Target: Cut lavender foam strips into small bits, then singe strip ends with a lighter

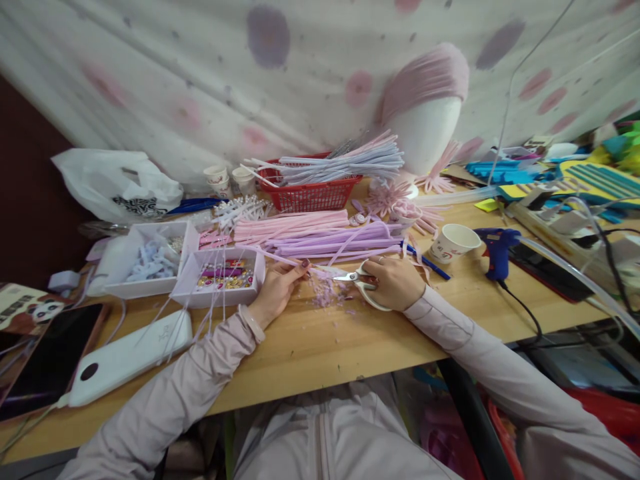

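My left hand (277,292) pinches a lilac pipe cleaner (273,256) between thumb and fingertips, with its tip toward the right. My right hand (396,283) is closed around white-handled scissors (371,297). Their metal blades point left, close to the end of the pipe cleaner; whether they touch it I cannot tell. Under the blades, lilac fluff trimmings (326,294) are scattered on the wooden table (295,353). A bundle of lilac pipe cleaners (350,241) lies just behind both hands, with a pink bundle (290,227) beyond it.
A red basket (310,198) of pipe cleaners stands at the back. Left are white boxes (217,293) with beads and trinkets, a white power bank (131,357) and a phone (47,360). Right are a paper cup (454,243), a blue glue gun (499,252) and cables.
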`<state>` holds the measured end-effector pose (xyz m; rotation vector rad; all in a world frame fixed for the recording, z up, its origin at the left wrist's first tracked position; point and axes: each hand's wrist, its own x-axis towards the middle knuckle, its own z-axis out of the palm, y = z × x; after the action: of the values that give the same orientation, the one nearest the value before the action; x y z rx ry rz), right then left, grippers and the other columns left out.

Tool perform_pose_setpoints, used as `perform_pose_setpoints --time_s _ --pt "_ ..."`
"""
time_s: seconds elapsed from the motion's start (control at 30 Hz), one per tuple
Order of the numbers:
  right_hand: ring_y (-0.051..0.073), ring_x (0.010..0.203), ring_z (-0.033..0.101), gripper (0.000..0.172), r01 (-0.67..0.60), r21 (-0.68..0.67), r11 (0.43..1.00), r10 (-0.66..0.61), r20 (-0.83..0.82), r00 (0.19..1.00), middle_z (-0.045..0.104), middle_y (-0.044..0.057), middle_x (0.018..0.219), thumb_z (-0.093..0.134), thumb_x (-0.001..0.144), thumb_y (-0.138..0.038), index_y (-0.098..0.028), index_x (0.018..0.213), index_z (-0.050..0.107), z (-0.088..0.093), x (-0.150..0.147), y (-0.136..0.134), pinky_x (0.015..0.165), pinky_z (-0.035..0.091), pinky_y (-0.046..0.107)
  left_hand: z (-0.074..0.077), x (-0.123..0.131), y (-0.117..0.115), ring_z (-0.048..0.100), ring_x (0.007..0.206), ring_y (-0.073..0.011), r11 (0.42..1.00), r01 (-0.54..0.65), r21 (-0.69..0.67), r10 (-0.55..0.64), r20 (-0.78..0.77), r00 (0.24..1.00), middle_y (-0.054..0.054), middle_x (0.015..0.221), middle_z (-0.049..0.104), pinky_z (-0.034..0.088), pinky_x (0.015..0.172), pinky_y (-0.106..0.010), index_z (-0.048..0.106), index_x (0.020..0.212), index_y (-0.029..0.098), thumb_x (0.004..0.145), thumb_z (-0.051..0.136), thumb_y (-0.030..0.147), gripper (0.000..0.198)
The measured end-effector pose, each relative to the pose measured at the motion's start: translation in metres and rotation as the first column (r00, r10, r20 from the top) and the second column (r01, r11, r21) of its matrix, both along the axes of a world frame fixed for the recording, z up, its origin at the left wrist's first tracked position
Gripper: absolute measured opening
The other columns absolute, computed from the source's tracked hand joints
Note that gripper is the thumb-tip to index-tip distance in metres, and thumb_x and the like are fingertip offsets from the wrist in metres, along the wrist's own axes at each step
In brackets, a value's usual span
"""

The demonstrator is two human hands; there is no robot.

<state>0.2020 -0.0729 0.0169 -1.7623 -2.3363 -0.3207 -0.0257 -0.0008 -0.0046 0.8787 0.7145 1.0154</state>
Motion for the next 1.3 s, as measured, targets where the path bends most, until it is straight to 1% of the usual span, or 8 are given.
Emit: perform_pose_setpoints --time_s 0.17,0.3,0.47,0.63,0.77,0.93,1.07,1.3 --pt "0.013 0.056 0.047 0.025 -0.001 -0.023 1.000 0.001 -0.002 1.000 0.061 0.005 0.068 0.053 0.072 -0.040 -0.017 0.071 0.061 -0.0024 0.0000 0.0000 0.053 0.018 0.028 -0.0003 0.0004 -0.0014 0.052 0.055 -0.0065 0.999 0.029 0.021 -0.028 -0.004 1.000 0.002 0.058 0.063 0.040 0.056 -0.020 0.069 0.061 0.016 0.049 0.083 0.031 0.024" --pt "0.013 0.056 0.046 0.025 -0.004 0.003 1.000 0.004 -0.017 1.000 0.059 0.006 0.066 0.052 0.073 -0.040 -0.017 0.068 0.060 -0.0015 -0.0015 -0.0015 0.053 0.018 0.027 0.0014 0.0003 -0.0030 0.052 0.057 -0.0064 0.998 0.053 0.041 -0.052 -0.015 0.999 0.002 0.059 0.063 0.039 0.056 -0.019 0.069 0.061 0.016 0.051 0.083 0.030 0.022" --pt "0.014 0.056 0.047 0.027 -0.009 0.007 1.000 0.009 -0.001 1.000 0.059 0.006 0.063 0.051 0.075 -0.039 -0.016 0.065 0.061 0.0017 -0.0042 -0.0034 0.053 0.018 0.027 0.0009 -0.0008 -0.0030 0.050 0.055 -0.0058 0.997 0.058 0.058 -0.056 -0.033 0.998 0.002 0.060 0.060 0.036 0.051 -0.018 0.068 0.062 0.017 0.054 0.081 0.030 0.020" --pt "0.014 0.055 0.047 0.034 -0.010 0.015 1.000 0.010 0.012 1.000 0.060 0.006 0.062 0.050 0.077 -0.045 -0.016 0.063 0.062 0.0026 -0.0047 -0.0034 0.052 0.019 0.027 0.0003 -0.0011 -0.0025 0.048 0.052 -0.0064 0.996 0.054 0.069 -0.051 -0.047 0.998 0.002 0.057 0.057 0.033 0.046 -0.019 0.066 0.062 0.016 0.054 0.081 0.032 0.023" --pt "0.014 0.055 0.046 0.032 -0.017 0.022 1.000 0.017 0.018 1.000 0.059 0.006 0.061 0.051 0.076 -0.043 -0.016 0.063 0.062 0.0028 -0.0043 -0.0032 0.053 0.019 0.027 0.0012 -0.0008 -0.0032 0.048 0.050 -0.0063 0.998 0.035 0.054 -0.032 -0.061 0.998 0.002 0.057 0.058 0.031 0.043 -0.019 0.066 0.063 0.016 0.052 0.082 0.033 0.026" --pt "0.014 0.055 0.046 0.035 -0.016 0.021 1.000 0.016 0.016 1.000 0.058 0.007 0.060 0.050 0.077 -0.045 -0.016 0.063 0.062 0.0023 -0.0045 -0.0034 0.053 0.019 0.027 0.0026 -0.0003 -0.0038 0.050 0.052 -0.0061 1.000 0.029 0.006 -0.028 -0.056 0.998 0.002 0.059 0.060 0.034 0.045 -0.018 0.066 0.064 0.016 0.051 0.082 0.033 0.027" --pt "0.014 0.055 0.046 0.036 -0.022 0.025 0.999 0.022 0.009 1.000 0.058 0.007 0.061 0.048 0.078 -0.045 -0.016 0.063 0.063 0.0030 -0.0045 -0.0038 0.053 0.019 0.027 0.0048 0.0004 -0.0042 0.049 0.050 -0.0051 1.000 0.021 -0.007 -0.021 -0.039 0.999 0.003 0.056 0.059 0.035 0.046 -0.017 0.066 0.064 0.015 0.048 0.084 0.032 0.030" --pt "0.014 0.058 0.048 0.028 -0.048 0.023 0.999 0.048 0.002 0.999 0.059 0.006 0.062 0.051 0.076 -0.038 -0.016 0.062 0.062 0.0019 -0.0028 -0.0034 0.053 0.022 0.027 0.0065 0.0015 -0.0047 0.051 0.052 -0.0057 1.000 0.005 -0.001 -0.005 -0.034 0.999 0.003 0.057 0.059 0.038 0.049 -0.017 0.067 0.062 0.016 0.047 0.084 0.032 0.028"
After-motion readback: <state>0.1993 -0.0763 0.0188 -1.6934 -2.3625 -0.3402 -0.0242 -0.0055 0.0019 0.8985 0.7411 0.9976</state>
